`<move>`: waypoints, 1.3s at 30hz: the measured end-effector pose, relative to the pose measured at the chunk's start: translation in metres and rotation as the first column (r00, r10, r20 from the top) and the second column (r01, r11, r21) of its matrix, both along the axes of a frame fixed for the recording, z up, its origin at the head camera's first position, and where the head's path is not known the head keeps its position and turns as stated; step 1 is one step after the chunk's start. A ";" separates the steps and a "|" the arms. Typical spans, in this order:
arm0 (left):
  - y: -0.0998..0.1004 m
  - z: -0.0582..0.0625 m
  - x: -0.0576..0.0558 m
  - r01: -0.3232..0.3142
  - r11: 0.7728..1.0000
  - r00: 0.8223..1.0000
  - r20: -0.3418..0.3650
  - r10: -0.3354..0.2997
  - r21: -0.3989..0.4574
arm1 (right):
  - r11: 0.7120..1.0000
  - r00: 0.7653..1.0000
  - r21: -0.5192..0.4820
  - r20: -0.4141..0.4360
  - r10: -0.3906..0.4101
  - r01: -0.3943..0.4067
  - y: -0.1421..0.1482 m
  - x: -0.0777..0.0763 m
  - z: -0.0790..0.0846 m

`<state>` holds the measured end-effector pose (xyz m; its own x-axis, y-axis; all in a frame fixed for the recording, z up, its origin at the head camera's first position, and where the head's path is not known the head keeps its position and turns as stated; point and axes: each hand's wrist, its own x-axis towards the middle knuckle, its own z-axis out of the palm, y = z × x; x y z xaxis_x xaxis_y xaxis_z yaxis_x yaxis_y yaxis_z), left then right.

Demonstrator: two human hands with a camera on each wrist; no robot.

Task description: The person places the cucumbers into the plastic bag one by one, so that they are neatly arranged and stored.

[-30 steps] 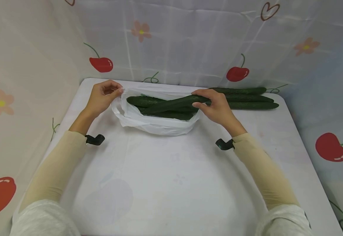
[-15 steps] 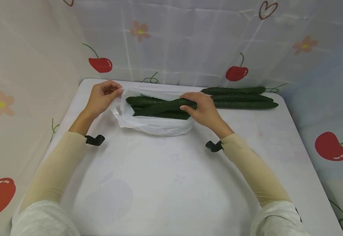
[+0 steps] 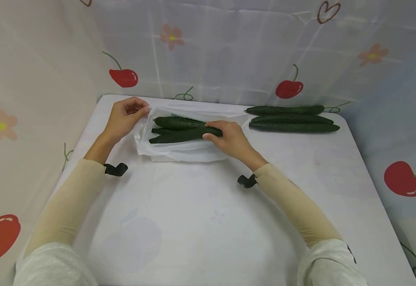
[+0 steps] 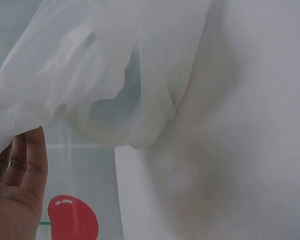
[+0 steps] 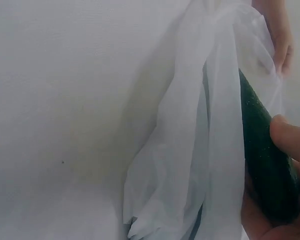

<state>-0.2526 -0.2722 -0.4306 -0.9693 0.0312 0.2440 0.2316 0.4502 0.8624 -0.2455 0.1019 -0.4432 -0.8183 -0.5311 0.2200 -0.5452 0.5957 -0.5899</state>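
My left hand (image 3: 123, 119) pinches the left rim of a white plastic bag (image 3: 179, 155) lying at the back of the table; the left wrist view shows the bag (image 4: 90, 60) stretched from the fingers. My right hand (image 3: 233, 141) grips the right end of a cucumber (image 3: 182, 135) lying low across the bag's opening. Behind it, other cucumbers (image 3: 175, 122) lie inside the bag. The right wrist view has the thumb on the gripped cucumber (image 5: 267, 160), with the bag's film (image 5: 220, 115) beside it.
Three cucumbers (image 3: 293, 118) lie side by side on the table right of the bag. A curtain (image 3: 215, 51) printed with cherries and flowers stands close behind the table's back edge. The white tabletop (image 3: 193, 222) extends toward the person.
My right hand has moved left and slightly toward the person, carrying the cucumber further into the bag. The bag's front edge has flattened. My left hand has stayed at the rim.
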 end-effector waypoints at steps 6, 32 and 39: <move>-0.004 -0.002 0.000 0.003 1.000 1.000 0.000 -0.003 0.002 | 0.998 0.998 0.059 0.060 0.003 -0.006 0.004 -0.005 -0.002; -0.005 0.000 0.002 -0.015 1.000 1.000 0.015 0.015 0.000 | 0.947 0.998 0.321 -0.064 0.019 0.002 0.018 -0.007 -0.005; -0.006 0.001 0.001 -0.003 1.000 1.000 0.003 0.003 0.007 | 0.958 0.997 0.282 -0.038 0.065 -0.052 0.028 -0.011 -0.005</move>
